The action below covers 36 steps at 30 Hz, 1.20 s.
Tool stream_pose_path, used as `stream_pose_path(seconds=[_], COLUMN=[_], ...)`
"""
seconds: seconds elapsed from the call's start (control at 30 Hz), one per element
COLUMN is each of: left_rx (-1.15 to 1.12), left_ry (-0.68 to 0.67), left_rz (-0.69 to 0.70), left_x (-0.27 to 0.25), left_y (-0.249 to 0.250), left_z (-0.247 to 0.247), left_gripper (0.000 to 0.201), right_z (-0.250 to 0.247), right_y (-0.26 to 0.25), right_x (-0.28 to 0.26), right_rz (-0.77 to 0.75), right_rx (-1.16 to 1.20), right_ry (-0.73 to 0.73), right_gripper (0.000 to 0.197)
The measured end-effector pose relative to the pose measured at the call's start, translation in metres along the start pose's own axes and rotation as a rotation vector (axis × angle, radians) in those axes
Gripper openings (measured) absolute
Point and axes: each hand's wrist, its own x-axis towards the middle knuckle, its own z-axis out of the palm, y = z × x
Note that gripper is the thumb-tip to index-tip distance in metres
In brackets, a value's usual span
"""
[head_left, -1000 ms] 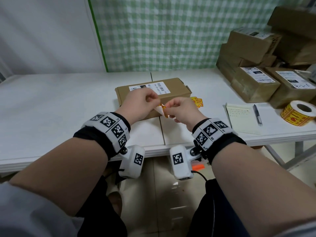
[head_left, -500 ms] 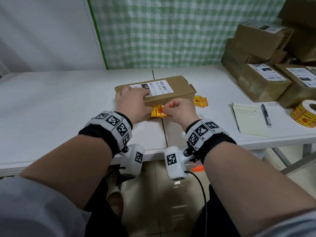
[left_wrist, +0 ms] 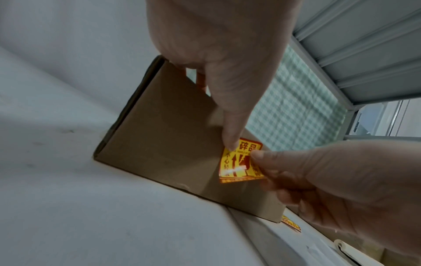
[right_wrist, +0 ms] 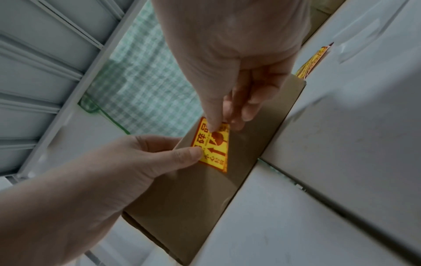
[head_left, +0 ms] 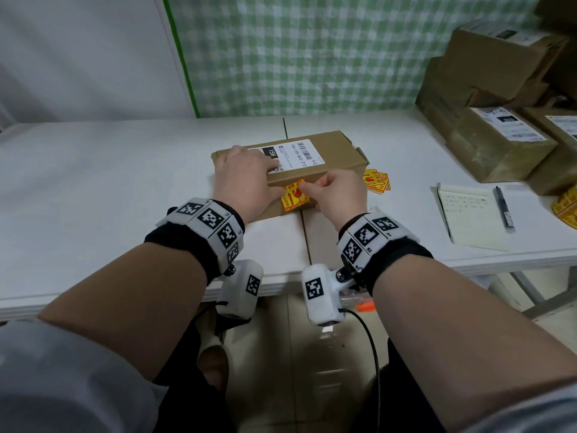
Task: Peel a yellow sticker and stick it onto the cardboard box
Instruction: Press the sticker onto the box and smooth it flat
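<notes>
Item 1: cardboard box, brown, lying flat on the white table at the seam between two tabletops, white shipping label on its top face.

Item 2: yellow sticker, red print, lying against the box's near side face, close to the upper edge.

Item 3: your left hand, fingers draped over the box's top, thumb tip pressing the sticker's left edge.

Item 4: your right hand, fingers curled, thumb and forefinger pinching the sticker's upper right corner against the box.

Item 5: loose yellow stickers, small heap on the table just right of the box.

Item 6: notepad with a black pen at its right edge, further right.

Item 7: stacked parcels, far right of the table.
</notes>
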Motion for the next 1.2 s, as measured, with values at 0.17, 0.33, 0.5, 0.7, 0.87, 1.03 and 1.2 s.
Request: stream_pose_path(seconds=[0.17,0.33,0.5,0.7,0.87,1.03,1.2], left_rx=[0.03,0.023,0.041,0.062,0.078,0.113,0.184], left_ry=[-0.013,-0.015,-0.035,-0.067,-0.104,-0.091,-0.031], left_rz=[0.013,0.021,0.037,0.078,0.092,0.101,0.082], left_x=[0.001,0.001,0.0,0.0,0.001,0.001,0.003], left_y=[0.001,0.001,0.0,-0.001,-0.003,0.0,0.009], left_z=[-0.002,-0.003,-0.004,-0.006,-0.008,-0.01,-0.003], left_gripper=[0.054,0.05,0.043,0.04,0.036,0.041,0.052], right_z=[-0.009,-0.005,-0.012,-0.024,-0.029,-0.025,-0.019], right_y=[-0.003,-0.013,-0.016,-0.016,-0.016,-0.021,-0.023], right_x=[-0.003,0.003,0.013,0.024,0.023,0.022,0.022], right_rz=[-0.175,-0.433,-0.477,-0.49,-0.501,-0.489,-0.523], right_rx=[-0.287,-0.51,-0.582,-0.565,-0.582,-0.686,-0.779], right_ry=[0.158,0.055,0.01,-0.082,-0.102,-0.106,-0.114], right_gripper=[0.044,0.052,0.044,0.036,0.034,0.051,0.056])
